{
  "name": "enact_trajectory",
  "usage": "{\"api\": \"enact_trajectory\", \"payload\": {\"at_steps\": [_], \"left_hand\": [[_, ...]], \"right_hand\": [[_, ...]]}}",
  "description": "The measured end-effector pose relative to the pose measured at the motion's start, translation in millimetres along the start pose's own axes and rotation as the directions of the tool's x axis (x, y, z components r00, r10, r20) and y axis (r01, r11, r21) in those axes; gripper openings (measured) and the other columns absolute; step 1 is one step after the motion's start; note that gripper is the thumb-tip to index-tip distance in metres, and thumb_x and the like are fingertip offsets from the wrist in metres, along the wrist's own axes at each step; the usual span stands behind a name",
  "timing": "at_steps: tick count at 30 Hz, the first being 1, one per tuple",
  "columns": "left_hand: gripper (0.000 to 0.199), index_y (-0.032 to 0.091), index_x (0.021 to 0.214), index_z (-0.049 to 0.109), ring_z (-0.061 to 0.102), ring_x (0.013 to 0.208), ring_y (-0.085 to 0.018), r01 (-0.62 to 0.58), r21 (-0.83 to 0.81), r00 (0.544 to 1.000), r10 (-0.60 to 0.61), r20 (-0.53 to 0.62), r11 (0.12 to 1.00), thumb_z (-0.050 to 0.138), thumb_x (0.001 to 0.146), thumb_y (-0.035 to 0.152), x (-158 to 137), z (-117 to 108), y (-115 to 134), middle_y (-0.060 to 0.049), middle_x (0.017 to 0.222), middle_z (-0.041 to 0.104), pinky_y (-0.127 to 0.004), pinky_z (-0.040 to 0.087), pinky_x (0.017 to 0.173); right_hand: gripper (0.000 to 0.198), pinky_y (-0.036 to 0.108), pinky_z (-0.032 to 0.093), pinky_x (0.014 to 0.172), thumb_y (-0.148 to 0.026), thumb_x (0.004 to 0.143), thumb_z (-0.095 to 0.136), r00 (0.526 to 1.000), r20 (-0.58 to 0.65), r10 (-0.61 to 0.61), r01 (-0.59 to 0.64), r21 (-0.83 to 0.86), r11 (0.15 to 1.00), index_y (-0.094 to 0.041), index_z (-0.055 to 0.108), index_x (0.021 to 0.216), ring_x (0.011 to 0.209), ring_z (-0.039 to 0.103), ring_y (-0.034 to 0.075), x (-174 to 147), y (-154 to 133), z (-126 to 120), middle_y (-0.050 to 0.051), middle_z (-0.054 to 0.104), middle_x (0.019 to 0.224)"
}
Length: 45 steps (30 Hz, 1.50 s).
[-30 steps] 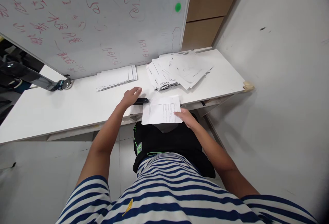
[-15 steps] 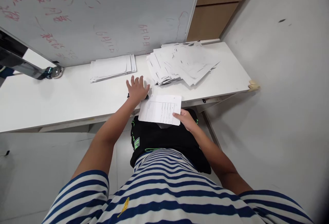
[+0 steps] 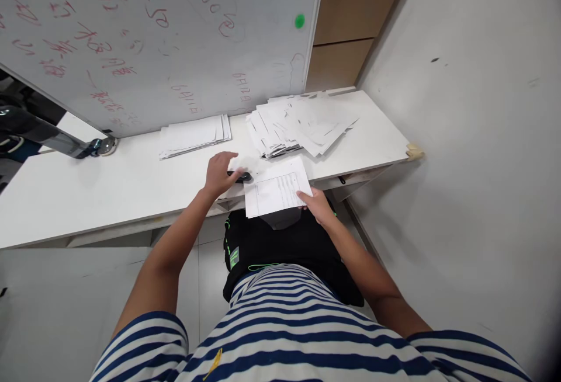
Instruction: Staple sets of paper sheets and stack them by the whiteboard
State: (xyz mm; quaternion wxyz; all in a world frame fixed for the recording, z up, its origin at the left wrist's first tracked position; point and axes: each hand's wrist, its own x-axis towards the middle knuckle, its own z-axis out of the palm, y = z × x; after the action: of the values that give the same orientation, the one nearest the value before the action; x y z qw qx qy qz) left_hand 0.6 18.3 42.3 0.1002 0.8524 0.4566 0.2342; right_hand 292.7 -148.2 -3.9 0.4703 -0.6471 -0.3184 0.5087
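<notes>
My right hand point(image 3: 316, 204) grips the right edge of some printed paper sheets point(image 3: 276, 189), with the thumb on top. The sheets are held at the table's front edge, above my lap. Beside their left side lies a small dark object point(image 3: 244, 177), which looks like a stapler, on the white table point(image 3: 109, 195). My left hand point(image 3: 220, 173) is over this object, its thumb and fingers apart. Whether the thumb touches the object I cannot tell.
A messy heap of papers point(image 3: 302, 122) lies behind the sheets, and a neater paper stack point(image 3: 193, 135) is to its left. A whiteboard point(image 3: 175, 37) with red writing stands behind. The wall point(image 3: 473, 136) bounds the right side.
My left hand has drawn back to the left and turned, uncovering more of the dark object. The sheets have tilted in my right hand. The camera view has shifted upward.
</notes>
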Motion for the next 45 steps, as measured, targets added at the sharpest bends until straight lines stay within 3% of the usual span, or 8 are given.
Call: {"api": "enact_trajectory", "payload": {"at_steps": [4, 8, 20, 24, 29, 37, 41, 45], "left_hand": [[0.055, 0.021, 0.129, 0.063, 0.058, 0.122, -0.036, -0.040, 0.145, 0.980, 0.011, 0.197, 0.989, 0.057, 0.092, 0.060, -20, 8, -22, -0.016, 0.129, 0.067, -0.048, 0.045, 0.102], [0.049, 0.021, 0.126, 0.063, 0.061, 0.109, -0.034, 0.142, 0.187, 0.987, -0.154, 0.053, 0.972, 0.049, 0.096, 0.058, -27, 24, -32, -0.016, 0.115, 0.068, -0.046, 0.048, 0.091], [0.045, 0.020, 0.121, 0.063, 0.057, 0.110, -0.036, 0.178, 0.172, 0.982, -0.187, 0.034, 0.969, 0.051, 0.096, 0.055, -25, 30, -32, -0.017, 0.113, 0.066, -0.050, 0.046, 0.094], [0.038, 0.020, 0.118, 0.065, 0.059, 0.111, -0.036, 0.173, 0.149, 0.981, -0.184, 0.064, 0.974, 0.054, 0.095, 0.048, -24, 31, -30, -0.016, 0.113, 0.067, -0.050, 0.045, 0.094], [0.043, 0.019, 0.120, 0.066, 0.060, 0.109, -0.037, 0.178, 0.125, 0.981, -0.185, 0.050, 0.976, 0.054, 0.096, 0.054, -23, 32, -28, -0.016, 0.114, 0.068, -0.049, 0.046, 0.091], [0.036, 0.018, 0.110, 0.065, 0.062, 0.097, -0.030, 0.102, 0.158, 0.994, -0.106, 0.018, 0.982, 0.059, 0.097, 0.050, -27, 37, -32, -0.014, 0.103, 0.068, -0.043, 0.046, 0.083], [0.036, 0.019, 0.111, 0.065, 0.062, 0.095, -0.029, 0.091, 0.162, 0.995, -0.094, 0.011, 0.983, 0.055, 0.099, 0.052, -32, 39, -35, -0.013, 0.102, 0.068, -0.043, 0.046, 0.082], [0.042, 0.019, 0.114, 0.066, 0.063, 0.097, -0.030, 0.116, 0.136, 0.991, -0.123, 0.049, 0.984, 0.051, 0.100, 0.056, -35, 36, -34, -0.015, 0.103, 0.068, -0.044, 0.047, 0.084]], "right_hand": [[0.037, 0.033, 0.051, 0.058, -0.049, 0.072, 0.075, 0.990, -0.085, -0.112, 0.108, -0.049, 0.993, -0.017, 0.074, 0.091, 0.060, 0.062, 0.019, 5, -21, -22, 0.005, 0.073, 0.076], [0.039, 0.032, 0.050, 0.059, -0.050, 0.076, 0.074, 0.964, -0.183, -0.193, 0.197, 0.002, 0.980, -0.017, 0.074, 0.098, 0.062, 0.061, 0.017, 3, -30, -42, 0.004, 0.073, 0.079], [0.045, 0.031, 0.052, 0.058, -0.057, 0.072, 0.079, 0.975, -0.179, -0.130, 0.154, 0.130, 0.980, -0.019, 0.070, 0.095, 0.065, 0.059, 0.017, 7, -28, -23, 0.004, 0.071, 0.081], [0.050, 0.028, 0.053, 0.057, -0.060, 0.074, 0.077, 0.980, -0.075, -0.183, 0.192, 0.128, 0.973, -0.020, 0.069, 0.104, 0.074, 0.063, 0.017, 36, -59, 21, 0.006, 0.073, 0.094], [0.043, 0.023, 0.051, 0.055, -0.055, 0.081, 0.076, 0.943, 0.157, -0.292, 0.271, 0.142, 0.952, -0.019, 0.066, 0.102, 0.068, 0.063, 0.012, 101, -125, 122, 0.003, 0.068, 0.087], [0.018, 0.014, 0.038, 0.043, -0.024, 0.093, 0.063, 0.957, 0.265, -0.114, 0.085, 0.120, 0.989, -0.018, 0.059, 0.109, 0.058, 0.059, 0.006, 184, -169, 279, 0.000, 0.064, 0.089], [0.069, 0.020, 0.058, 0.069, -0.015, 0.088, 0.068, 0.942, 0.336, -0.002, -0.083, 0.238, 0.968, -0.024, 0.038, 0.149, 0.084, 0.069, 0.011, 200, -155, 314, 0.003, 0.066, 0.109], [0.106, 0.042, 0.057, 0.102, -0.022, 0.084, 0.075, 0.901, 0.433, 0.006, -0.094, 0.182, 0.979, -0.035, 0.007, 0.164, 0.125, 0.062, 0.018, 181, -133, 291, 0.006, 0.056, 0.144]]}}
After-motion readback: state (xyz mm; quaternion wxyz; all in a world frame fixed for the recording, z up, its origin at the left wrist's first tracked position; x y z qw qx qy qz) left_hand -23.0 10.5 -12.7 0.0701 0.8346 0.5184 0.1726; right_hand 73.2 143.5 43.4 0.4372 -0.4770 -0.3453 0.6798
